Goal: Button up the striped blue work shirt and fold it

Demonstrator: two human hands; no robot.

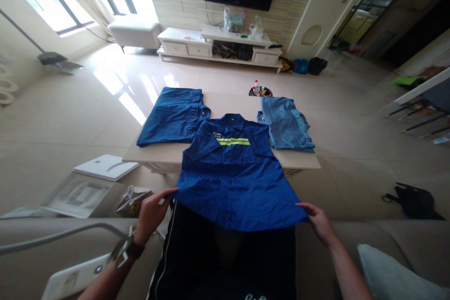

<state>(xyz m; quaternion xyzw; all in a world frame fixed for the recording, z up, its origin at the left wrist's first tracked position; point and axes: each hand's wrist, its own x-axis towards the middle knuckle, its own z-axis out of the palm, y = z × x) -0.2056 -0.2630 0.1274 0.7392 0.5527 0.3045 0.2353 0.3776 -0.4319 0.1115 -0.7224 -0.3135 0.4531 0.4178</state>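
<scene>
A royal blue work shirt (235, 173) with a yellow reflective stripe lies spread over the near edge of a low beige table (225, 103), its hem hanging toward me. My left hand (152, 213) pinches the hem's left corner. My right hand (318, 219) grips the hem's right corner. Both hands hold the hem stretched wide above my lap in black trousers (225, 262).
A folded dark blue garment (172, 116) lies on the table's left, a folded lighter blue one (287, 123) on its right. White boxes (87, 187) sit on the floor at left, a black bag (415, 200) at right. A TV stand (218, 46) lines the far wall.
</scene>
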